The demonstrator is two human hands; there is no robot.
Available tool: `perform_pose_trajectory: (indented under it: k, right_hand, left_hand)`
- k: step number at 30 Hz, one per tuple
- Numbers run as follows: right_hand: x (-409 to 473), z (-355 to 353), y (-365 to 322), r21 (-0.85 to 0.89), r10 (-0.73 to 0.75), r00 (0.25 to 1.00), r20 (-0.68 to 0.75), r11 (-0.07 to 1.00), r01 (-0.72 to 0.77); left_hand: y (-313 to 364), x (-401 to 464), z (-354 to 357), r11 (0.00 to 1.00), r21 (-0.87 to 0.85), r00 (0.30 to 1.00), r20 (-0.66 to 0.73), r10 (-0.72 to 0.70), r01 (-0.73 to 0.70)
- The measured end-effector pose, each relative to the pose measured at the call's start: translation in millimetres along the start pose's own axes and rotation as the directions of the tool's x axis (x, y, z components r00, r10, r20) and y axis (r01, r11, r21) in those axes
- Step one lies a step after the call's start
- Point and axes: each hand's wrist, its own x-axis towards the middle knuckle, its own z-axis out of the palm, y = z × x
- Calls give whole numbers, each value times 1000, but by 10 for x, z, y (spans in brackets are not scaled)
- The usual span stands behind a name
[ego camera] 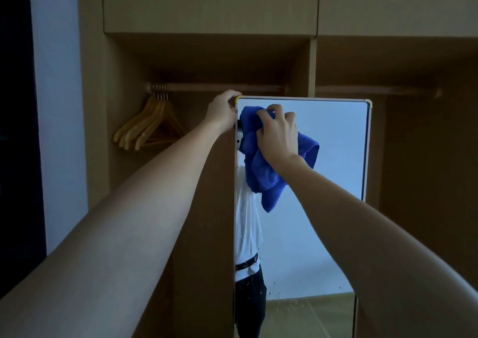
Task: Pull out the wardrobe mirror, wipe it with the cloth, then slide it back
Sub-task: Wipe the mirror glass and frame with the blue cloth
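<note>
The tall wardrobe mirror (333,156) stands pulled out in front of me, its pale frame with yellow corner caps facing the camera. My left hand (223,109) grips the mirror's top left corner, fingers curled over the edge. My right hand (278,133) holds a bunched blue cloth (261,175) against the upper left part of the glass; the cloth's lower end hangs loose. The glass reflects a person in a white shirt and dark trousers, partly hidden by the cloth.
An open wooden wardrobe (207,58) lies behind the mirror, with a hanging rail (219,88) and several wooden hangers (152,123) at the left. A second bay (413,131) opens at the right. A pale wall (57,105) stands at the far left.
</note>
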Motion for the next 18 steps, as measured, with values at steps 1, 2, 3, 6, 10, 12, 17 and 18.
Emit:
perform_pose_trajectory:
  k: [1,2,3,6,10,12,17,18]
  right_hand:
    - [57,-32,14,40,0,1000,-2,999,1]
    - [125,-64,17,56,-7,1000,-14,998,8]
    - [193,-91,5,53,-17,999,-29,998,19]
    - [351,-103,-83,35,-14,999,-41,999,16]
    - [276,9,-72,-1,16,996,-87,1000,-16]
    - [128,87,-17,-14,-7,995,-103,1000,6]
    - [53,18,3,-49,-93,995,-29,995,91]
    - [123,-37,-5,-68,-110,994,-16,992,109]
  left_hand:
    - [9,2,-6,1000,-13,1000,4,-5,5]
    - [25,1,-11,1000,-23,1000,8,-15,15]
    - [23,11,-10,999,-36,1000,12,-27,28]
    - [1,51,-8,997,-56,998,26,-60,61]
    - [-30,74,-2,996,-62,998,34,-62,64]
    - [-20,70,-4,998,-39,999,30,-42,43]
    - [-6,54,7,1000,4,1000,16,-27,27]
    - [3,51,16,999,12,999,14,-30,30]
